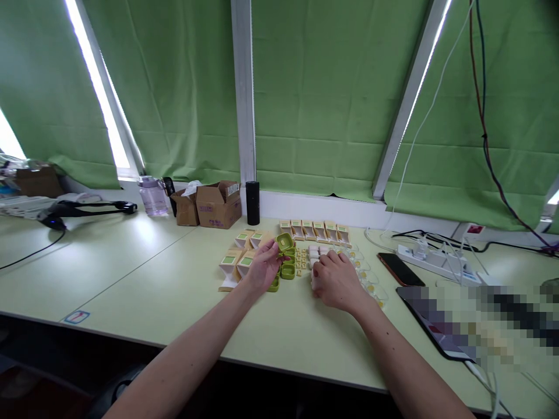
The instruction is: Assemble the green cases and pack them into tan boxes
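My left hand (264,265) pinches a small green square box (285,242), tilted so its hollow inside shows, above the table. Several similar green boxes (287,271) lie beneath and beside that hand. My right hand (337,280) is lowered over rows of small white and pink blocks (313,252). Its fingers are curled down, and the fingertips and whatever they grip are hidden. Between the hands are columns of tiny yellow pieces (301,262). Clear plastic pieces with yellow centres (369,278) lie right of my right hand, partly covered by it.
Folded cream cartons (229,269) lie left, with a row of more cartons (314,230) behind. Farther back stand a black cylinder (253,203), cardboard boxes (219,205) and a purple bottle (152,196). At right are a phone (400,269), a tablet (437,326) and a power strip (437,265).
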Available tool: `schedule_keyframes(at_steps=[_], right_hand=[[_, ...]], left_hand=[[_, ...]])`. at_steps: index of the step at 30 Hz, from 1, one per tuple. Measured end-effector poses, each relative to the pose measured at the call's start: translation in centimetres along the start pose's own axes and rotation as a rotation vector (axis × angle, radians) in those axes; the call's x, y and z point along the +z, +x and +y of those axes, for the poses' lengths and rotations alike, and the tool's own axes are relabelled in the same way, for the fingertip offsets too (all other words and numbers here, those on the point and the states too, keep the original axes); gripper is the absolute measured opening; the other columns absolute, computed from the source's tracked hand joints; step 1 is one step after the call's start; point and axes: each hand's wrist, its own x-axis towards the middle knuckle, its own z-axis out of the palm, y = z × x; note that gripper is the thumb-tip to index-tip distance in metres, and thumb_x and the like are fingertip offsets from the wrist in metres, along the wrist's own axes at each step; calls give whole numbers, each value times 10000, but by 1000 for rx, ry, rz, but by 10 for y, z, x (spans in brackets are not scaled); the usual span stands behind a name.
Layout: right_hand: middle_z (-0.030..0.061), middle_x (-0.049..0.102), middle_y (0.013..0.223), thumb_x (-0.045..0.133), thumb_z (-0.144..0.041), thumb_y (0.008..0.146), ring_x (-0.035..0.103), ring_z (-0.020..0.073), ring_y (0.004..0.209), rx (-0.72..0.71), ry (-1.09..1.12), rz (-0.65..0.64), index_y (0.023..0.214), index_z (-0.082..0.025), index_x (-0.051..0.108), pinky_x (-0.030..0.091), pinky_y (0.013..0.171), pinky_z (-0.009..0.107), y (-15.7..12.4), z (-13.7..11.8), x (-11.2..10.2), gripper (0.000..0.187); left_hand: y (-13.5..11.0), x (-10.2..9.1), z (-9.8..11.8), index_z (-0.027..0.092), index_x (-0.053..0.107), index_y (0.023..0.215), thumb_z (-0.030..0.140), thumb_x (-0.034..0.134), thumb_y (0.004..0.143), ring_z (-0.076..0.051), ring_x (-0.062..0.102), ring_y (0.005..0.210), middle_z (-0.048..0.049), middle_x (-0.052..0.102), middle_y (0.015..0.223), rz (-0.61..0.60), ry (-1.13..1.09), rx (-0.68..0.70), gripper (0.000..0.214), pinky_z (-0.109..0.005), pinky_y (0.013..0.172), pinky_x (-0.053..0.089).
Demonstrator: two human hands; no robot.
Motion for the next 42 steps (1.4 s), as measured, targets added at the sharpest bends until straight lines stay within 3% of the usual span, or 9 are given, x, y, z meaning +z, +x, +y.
schedule_keyframes(at_steps=[11,17,21,25,30,35,42], right_hand=[[162,731,1041,779,-240,767,569,354,1082,-18,-3,49,999,-187,761,364,900,459,1,0,8,238],[117,742,1024,745,-226,812,581,320,1072,19,124,90,987,-199,741,372,891,433,2,2,3,177],[76,735,1019,747,-273,836,591,286,1032,88,388,167,966,-226,713,413,869,404,5,8,1,143],[55,728,1006,713,-380,851,621,252,952,156,906,309,956,-233,713,471,844,388,10,16,5,181],[23,694,780,819,-544,750,556,176,675,247,1571,262,896,-203,766,426,624,307,16,20,8,374],[27,673,716,899,-541,684,516,151,612,302,1834,268,796,-200,765,385,529,276,18,17,6,383],[73,763,978,910,-488,691,643,219,816,269,1993,351,957,-243,794,543,664,345,17,3,11,380]], left_hand=[[-1,1,1,159,770,1088,362,817,892,-259,702,1044,-126,775,1113,-17,26,16,286,-344,841,530],[-1,1,0,156,769,1090,370,819,891,-225,684,996,-118,766,1110,-8,20,6,296,-328,851,536],[0,0,0,157,773,1082,376,844,861,-220,672,986,-111,763,1088,1,17,2,320,-317,842,534],[0,1,0,167,776,1082,370,830,871,-229,670,988,-110,757,1096,5,26,5,297,-327,838,537],[-1,2,1,161,774,1073,366,818,885,-227,676,981,-117,756,1092,-16,45,9,282,-327,838,534],[-2,2,1,161,780,1074,379,838,868,-240,686,1005,-117,764,1085,-32,65,17,306,-330,829,535],[-2,2,-2,168,797,1104,384,865,848,-215,670,959,-110,764,1084,-58,77,-5,342,-305,819,529]])
